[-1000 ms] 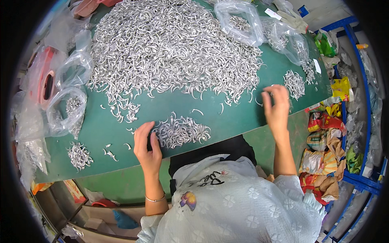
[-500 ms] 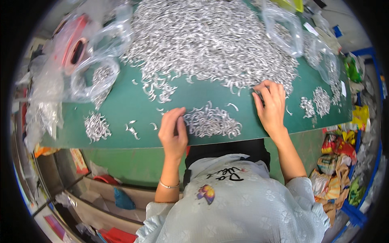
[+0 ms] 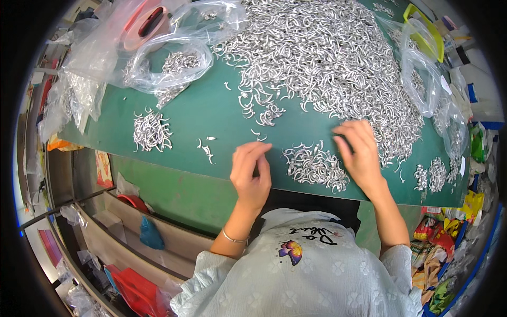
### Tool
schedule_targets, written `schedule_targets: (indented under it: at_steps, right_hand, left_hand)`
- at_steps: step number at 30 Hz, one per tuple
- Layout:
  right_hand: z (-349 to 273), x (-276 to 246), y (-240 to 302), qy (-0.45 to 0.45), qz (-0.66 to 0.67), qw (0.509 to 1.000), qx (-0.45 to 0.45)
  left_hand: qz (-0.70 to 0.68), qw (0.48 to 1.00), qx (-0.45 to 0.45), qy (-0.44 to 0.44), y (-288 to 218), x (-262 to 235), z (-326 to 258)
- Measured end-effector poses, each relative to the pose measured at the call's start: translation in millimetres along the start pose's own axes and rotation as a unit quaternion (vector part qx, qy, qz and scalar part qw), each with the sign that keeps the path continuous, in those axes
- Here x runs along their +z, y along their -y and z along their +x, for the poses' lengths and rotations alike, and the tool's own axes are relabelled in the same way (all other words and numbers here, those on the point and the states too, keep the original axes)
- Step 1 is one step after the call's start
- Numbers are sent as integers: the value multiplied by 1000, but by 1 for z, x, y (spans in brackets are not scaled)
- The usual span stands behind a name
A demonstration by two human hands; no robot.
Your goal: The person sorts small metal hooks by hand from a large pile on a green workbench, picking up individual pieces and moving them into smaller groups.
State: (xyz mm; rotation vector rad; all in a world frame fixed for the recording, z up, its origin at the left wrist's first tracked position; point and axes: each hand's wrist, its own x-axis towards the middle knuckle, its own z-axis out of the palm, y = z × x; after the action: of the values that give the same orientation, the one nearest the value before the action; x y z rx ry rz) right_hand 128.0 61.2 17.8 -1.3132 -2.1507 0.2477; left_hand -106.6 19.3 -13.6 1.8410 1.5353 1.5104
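Left grip: fingers of the left hand (image 3: pixel 250 171) are curled, thumb near forefinger; whether anything is pinched cannot be told.
Right grip: the right hand (image 3: pixel 360 154) is blurred, fingers bent; a pinch cannot be confirmed.
Small pile: curved silver pieces (image 3: pixel 316 167) are laid on the table (image 3: pixel 206 108) between both hands, nearest the right.
Large heap (image 3: pixel 322 58): cut off at the top edge.

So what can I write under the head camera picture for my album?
Left hand and right hand flank a small silvery pile on a green table, big heap beyond.
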Motion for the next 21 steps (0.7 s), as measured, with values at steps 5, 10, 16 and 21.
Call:
schedule_targets:
  at_steps: [5,10,16,21]
  right_hand:
    - [57,52,29,64,69,992,-88]
    - [68,66,22,118,40,990,-71]
    - [63,34,35,218,206,945,134]
    - [64,69,41,69,112,987,-87]
  left_hand:
    - [143,987,-54,43,-2,-22,4]
    - [129,988,-68,51,7,-29,-3]
    - [86,993,-73,45,18,-25,-4]
    - [12,991,-112,73,14,-27,5]
